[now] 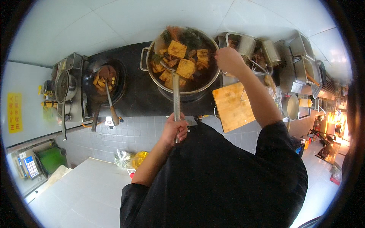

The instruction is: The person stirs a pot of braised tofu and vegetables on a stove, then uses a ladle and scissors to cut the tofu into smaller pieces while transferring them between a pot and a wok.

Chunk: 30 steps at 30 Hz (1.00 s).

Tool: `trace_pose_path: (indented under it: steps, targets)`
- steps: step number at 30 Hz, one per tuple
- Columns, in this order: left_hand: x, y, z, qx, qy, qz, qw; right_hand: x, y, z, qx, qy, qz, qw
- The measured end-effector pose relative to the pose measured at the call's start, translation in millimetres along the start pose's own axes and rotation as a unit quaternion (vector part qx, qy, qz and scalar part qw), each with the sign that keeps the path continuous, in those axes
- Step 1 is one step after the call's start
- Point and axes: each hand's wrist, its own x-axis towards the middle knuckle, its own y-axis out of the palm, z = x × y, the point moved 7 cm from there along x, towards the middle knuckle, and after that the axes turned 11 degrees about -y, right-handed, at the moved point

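Observation:
My left hand [175, 128] is closed around the long metal handle of a ladle [176, 97]. The ladle's bowl is inside a large metal pot [154, 81] of dark broth, among browned tofu pieces [186, 68] and chunks of food. Dark leafy pieces [191, 37] float near the pot's far side. Over the pot's right rim, my right hand [229, 60] is closed on a thin utensil [211, 54], mostly hidden by the fingers. Its visible end points at a folded tofu piece [202, 57].
A wok [121, 82] with food and a ladle [109, 99] sits to the left. Near my right forearm, a wooden cutting board [233, 108] juts past the counter edge. Metal containers [271, 52] stand at the right; a long-handled pan [70, 85] is far left.

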Motion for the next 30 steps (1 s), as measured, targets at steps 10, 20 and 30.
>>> trace_pose_path:
  steps: [10, 20, 30]
  targets:
    - [-4.5, 1.8, -4.4, -0.003, 0.011, -0.028, 1.0, 32.8, -24.9, 71.4, 0.117, -0.07, -0.189, 0.972]
    - [-3.4, -8.9, -8.1, 0.037, 0.028, -0.051, 0.998, 21.2, 12.8, 31.8, 0.017, 0.014, -0.008, 1.0]
    - [-3.6, -13.9, -14.8, 0.049, 0.057, -0.071, 0.995, -8.8, -14.1, 31.0, -0.022, -0.018, -0.056, 0.998]
